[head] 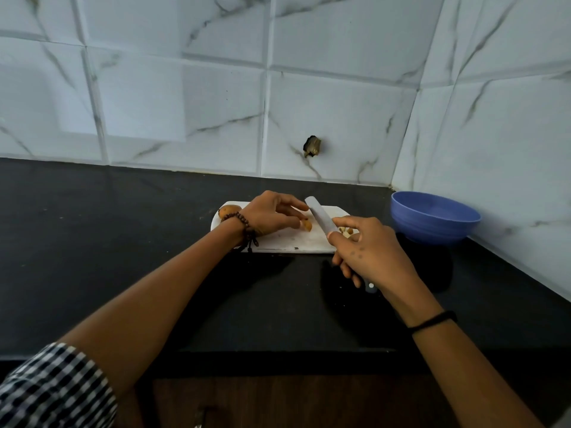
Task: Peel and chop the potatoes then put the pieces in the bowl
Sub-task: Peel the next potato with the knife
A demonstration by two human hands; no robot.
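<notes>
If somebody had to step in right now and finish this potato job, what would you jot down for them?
Hands: the left hand holds a potato piece on the cutting board; the right hand grips the knife, blade beside that piece.
The blue bowl stands right of the board; no pieces are visible in it.
Done: a few chopped pieces lie on the board.
Left: finish this piece, cut the other potato at the board's left end, then fill the bowl.

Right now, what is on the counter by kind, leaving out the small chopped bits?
Cutting board: 1
Knife: 1
Bowl: 1
Potato: 1
Potato chunk at the left hand: 1
Total: 5
</notes>
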